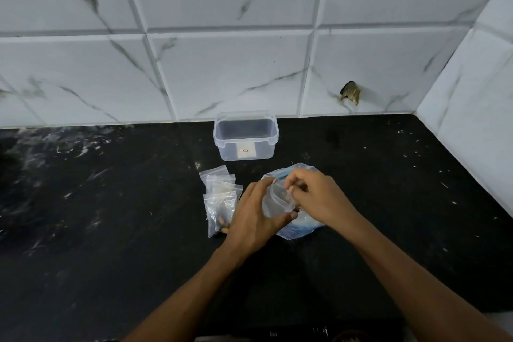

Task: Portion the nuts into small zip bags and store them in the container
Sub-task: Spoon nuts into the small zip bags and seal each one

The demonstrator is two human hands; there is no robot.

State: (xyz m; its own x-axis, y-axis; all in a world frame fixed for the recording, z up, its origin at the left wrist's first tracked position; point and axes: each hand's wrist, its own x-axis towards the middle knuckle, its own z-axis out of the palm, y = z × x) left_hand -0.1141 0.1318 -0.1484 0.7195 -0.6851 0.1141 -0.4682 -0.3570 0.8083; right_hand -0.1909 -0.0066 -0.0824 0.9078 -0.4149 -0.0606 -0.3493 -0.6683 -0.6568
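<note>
Step in hand: I judge I am filling one small zip bag (277,200), somewhere in the middle of the portioning, since the container holds nothing yet.
Left hand (255,214): clasped around the small zip bag, thumb below and fingers above, keeping its mouth open toward my right.
Right hand (313,194): fingertips pinched together at the bag's mouth; I think they pinch a nut or two, but the view is too blurred there to be sure.
Nuts: the supply seems to sit in the large blue-printed bag (299,228) lying on the counter (111,216) under both hands; I cannot make out single nuts in it.
Filled bags (220,200): a small pile just left of my left hand, with brown pieces showing in the nearest one.
Container (245,136): clear, lidless, empty, standing by the tiled wall, well apart from the hands.
Next move calls for: letting go of whatever the right hand holds inside the mouth, then pressing the zip shut along its whole strip while the left hand keeps the bag upright so nothing spills.
</note>
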